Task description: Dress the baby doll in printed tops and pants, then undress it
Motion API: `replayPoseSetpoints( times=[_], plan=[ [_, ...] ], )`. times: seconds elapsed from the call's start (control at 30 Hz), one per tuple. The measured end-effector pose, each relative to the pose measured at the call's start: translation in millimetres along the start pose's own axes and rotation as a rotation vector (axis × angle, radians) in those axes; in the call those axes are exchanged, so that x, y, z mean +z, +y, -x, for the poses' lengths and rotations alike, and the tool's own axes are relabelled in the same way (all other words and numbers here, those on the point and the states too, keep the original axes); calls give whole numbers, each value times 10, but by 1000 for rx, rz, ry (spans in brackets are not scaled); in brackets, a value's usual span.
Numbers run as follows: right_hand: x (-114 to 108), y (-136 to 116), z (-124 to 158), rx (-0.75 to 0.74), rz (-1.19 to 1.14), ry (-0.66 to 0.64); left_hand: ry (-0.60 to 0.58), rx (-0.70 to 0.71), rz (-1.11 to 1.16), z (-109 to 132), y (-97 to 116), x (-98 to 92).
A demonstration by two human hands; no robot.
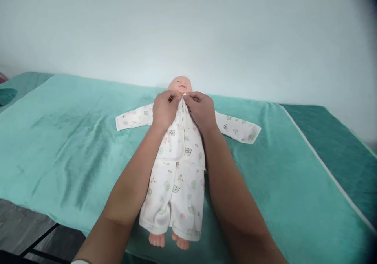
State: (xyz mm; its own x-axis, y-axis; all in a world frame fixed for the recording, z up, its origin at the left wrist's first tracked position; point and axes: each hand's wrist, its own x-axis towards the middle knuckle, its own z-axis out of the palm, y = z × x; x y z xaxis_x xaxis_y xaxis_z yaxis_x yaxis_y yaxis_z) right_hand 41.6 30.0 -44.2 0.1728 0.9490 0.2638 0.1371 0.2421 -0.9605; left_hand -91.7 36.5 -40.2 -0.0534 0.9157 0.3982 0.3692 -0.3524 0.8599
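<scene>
A baby doll (180, 84) lies on its back, head toward the wall and feet toward me. It wears a white printed jacket (172, 142) with long sleeves spread to both sides, and matching trousers (176, 193); its bare feet stick out below. At the doll's neck, my left hand (165, 106) pinches the jacket's front edge near the collar. Close beside it, my right hand (200, 109) grips the other side of the collar, with a small white bit showing at its fingertips. Below the hands the jacket's front panels overlap. The fingertips are partly hidden.
A green cloth (73, 138) with some wrinkles covers the table under the doll. A darker green band (338, 146) with a pale border runs along the right. Behind stands a plain white wall (188, 28). A dark metal frame (38, 240) shows at lower left.
</scene>
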Motion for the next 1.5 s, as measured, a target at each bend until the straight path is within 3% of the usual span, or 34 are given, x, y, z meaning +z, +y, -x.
replayPoseSetpoints(
  times=[0.13, 0.27, 0.47, 0.77, 1.03, 1.27, 1.5],
  plan=[
    [-14, -6, 15, 0, -19, -31, -37, -58, 154, 5, 11, 12],
    [-1, -37, 23, -1, 97, -12, 65, -71, 39, 3, -15, 17],
    [2, -53, 9, -10, 201, -33, 9, -85, -154, 8, -2, -11],
    [0, -18, -35, -10, 187, -37, -1, -87, -143, 15, 20, -21],
    [18, -82, -46, 2, 333, -32, 15, -64, -158, 23, -5, -24],
    [-58, -42, -20, 30, 143, -139, -6, -59, -112, 27, -36, -34],
    [-41, -40, -58, 42, 232, -170, -23, -71, -109, 27, -22, -52]
  ],
)
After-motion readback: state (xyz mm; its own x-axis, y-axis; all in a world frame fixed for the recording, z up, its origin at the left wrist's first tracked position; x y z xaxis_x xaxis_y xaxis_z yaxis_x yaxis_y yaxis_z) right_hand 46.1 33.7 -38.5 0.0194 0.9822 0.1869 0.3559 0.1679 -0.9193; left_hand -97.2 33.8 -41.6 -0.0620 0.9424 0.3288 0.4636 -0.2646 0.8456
